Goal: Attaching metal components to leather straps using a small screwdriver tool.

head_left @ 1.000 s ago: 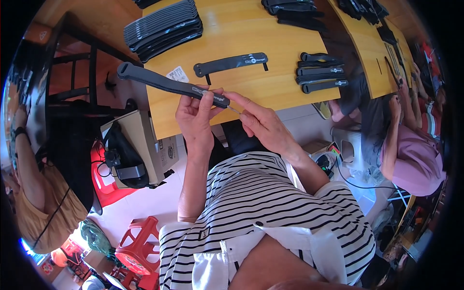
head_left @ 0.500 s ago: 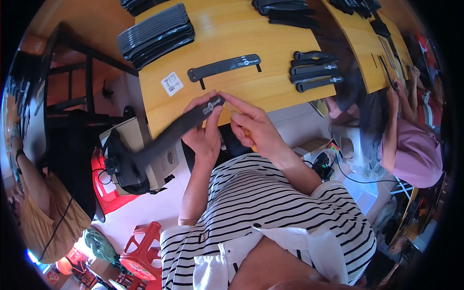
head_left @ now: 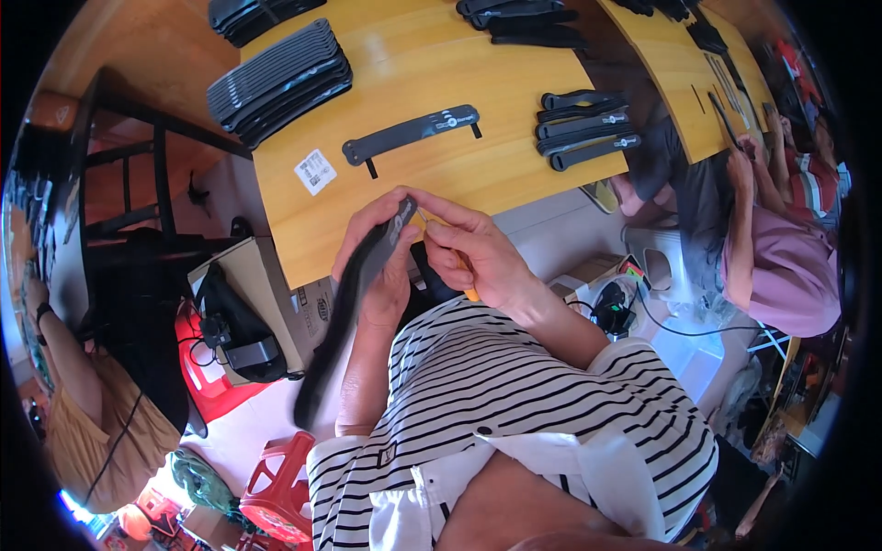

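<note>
Pinching one end, the left hand (head_left: 390, 283) has the black strap (head_left: 345, 308) drooping beside its wrist.

Black strap (head_left: 347, 308) blurred toward lower end, orange handle (head_left: 472, 294) mostly hidden

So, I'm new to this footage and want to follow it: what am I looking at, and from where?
There's no machine here, just a person's two bare hands. The view is from a fisheye camera on their head, looking down, so straight edges bend and their striped shirt shows below.

The left hand holds a long dark strap, its lower end blurred. The right hand grips a small tool with an orange-yellow handle near the strap's upper end.

On the wooden table lie a single flat strap, a white label and several piles of straps.
</note>
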`<action>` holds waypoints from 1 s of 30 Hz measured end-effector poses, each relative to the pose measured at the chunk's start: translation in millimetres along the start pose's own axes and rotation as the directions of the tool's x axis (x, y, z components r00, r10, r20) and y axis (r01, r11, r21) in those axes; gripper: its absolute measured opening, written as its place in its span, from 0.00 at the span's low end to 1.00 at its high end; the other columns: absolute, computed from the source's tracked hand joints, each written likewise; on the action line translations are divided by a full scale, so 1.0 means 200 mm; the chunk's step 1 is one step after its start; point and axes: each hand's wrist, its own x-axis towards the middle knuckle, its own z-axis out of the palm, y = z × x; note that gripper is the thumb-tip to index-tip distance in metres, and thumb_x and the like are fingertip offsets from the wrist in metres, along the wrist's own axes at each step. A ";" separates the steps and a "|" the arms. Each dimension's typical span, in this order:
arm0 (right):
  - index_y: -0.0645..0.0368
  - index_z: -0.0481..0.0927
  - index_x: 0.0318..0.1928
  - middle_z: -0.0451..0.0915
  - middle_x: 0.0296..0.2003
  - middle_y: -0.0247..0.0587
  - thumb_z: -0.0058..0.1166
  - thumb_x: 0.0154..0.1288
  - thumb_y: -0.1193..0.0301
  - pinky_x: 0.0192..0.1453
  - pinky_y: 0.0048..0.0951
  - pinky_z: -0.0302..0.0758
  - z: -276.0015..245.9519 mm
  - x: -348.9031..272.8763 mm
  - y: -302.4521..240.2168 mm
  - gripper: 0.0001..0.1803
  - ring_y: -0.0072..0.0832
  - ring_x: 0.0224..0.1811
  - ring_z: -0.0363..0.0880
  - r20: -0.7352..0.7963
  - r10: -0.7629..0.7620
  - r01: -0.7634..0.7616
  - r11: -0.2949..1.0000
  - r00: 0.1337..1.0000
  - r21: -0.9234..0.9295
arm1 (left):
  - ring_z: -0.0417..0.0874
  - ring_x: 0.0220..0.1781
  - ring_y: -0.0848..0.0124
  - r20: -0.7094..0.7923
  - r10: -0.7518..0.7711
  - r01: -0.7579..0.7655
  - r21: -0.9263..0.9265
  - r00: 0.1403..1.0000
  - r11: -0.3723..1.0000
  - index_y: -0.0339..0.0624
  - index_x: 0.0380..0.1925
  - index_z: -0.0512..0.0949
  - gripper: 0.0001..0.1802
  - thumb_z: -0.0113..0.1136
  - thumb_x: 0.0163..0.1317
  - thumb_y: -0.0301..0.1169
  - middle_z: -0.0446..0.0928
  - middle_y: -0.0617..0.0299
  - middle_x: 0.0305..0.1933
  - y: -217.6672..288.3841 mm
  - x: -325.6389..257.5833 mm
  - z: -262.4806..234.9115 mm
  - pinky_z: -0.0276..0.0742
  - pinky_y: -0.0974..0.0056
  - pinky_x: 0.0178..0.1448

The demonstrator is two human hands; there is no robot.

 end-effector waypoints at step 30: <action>0.51 0.77 0.52 0.72 0.19 0.37 0.43 0.53 0.86 0.24 0.24 0.67 0.02 -0.03 -0.14 0.26 0.27 0.18 0.69 0.517 -0.313 0.556 0.042 0.797 -0.830 | 0.82 0.31 0.70 0.210 -0.524 0.565 -0.294 0.825 0.771 0.33 0.39 0.72 0.16 0.60 0.57 0.33 0.79 0.55 0.30 0.10 0.11 -0.21 0.82 0.68 0.36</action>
